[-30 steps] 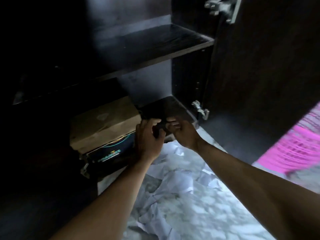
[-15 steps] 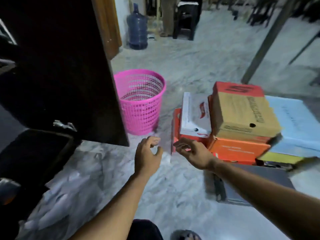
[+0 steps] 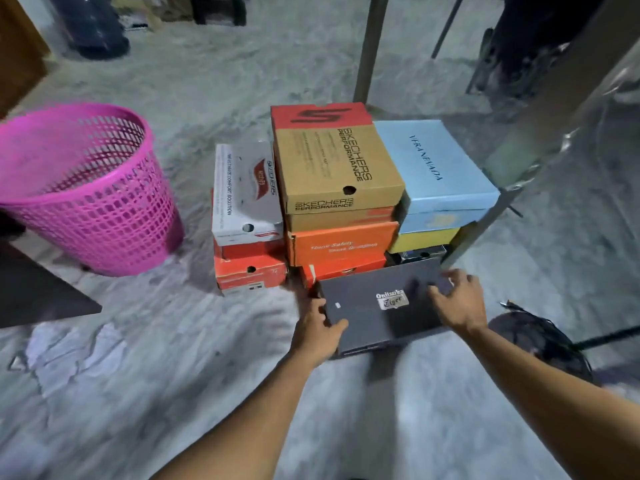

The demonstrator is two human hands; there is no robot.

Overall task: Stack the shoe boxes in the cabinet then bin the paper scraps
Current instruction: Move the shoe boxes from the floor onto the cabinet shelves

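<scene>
A dark grey shoe box (image 3: 374, 313) with a white label lies on the floor in front of a pile of shoe boxes. My left hand (image 3: 317, 329) grips its near left corner, thumb on the lid. My right hand (image 3: 459, 303) rests on the box's right end with fingers spread over the lid. Behind stand a brown and red box (image 3: 332, 161), a white box (image 3: 244, 192), a light blue box (image 3: 433, 164), and orange boxes (image 3: 343, 242) below. Crumpled white paper scraps (image 3: 69, 355) lie on the floor at left. The pink mesh bin (image 3: 86, 188) stands at left.
The dark cabinet door's edge (image 3: 34, 292) juts in at the left. A dark fan base (image 3: 543, 337) with a cable sits at the right. Slanted posts (image 3: 370, 46) and a dark water bottle (image 3: 93, 26) stand behind the pile on the grey marble floor.
My view swung from the cabinet interior to the box pile. Both hands left the cabinet, reached out empty, and now touch the dark grey box.
</scene>
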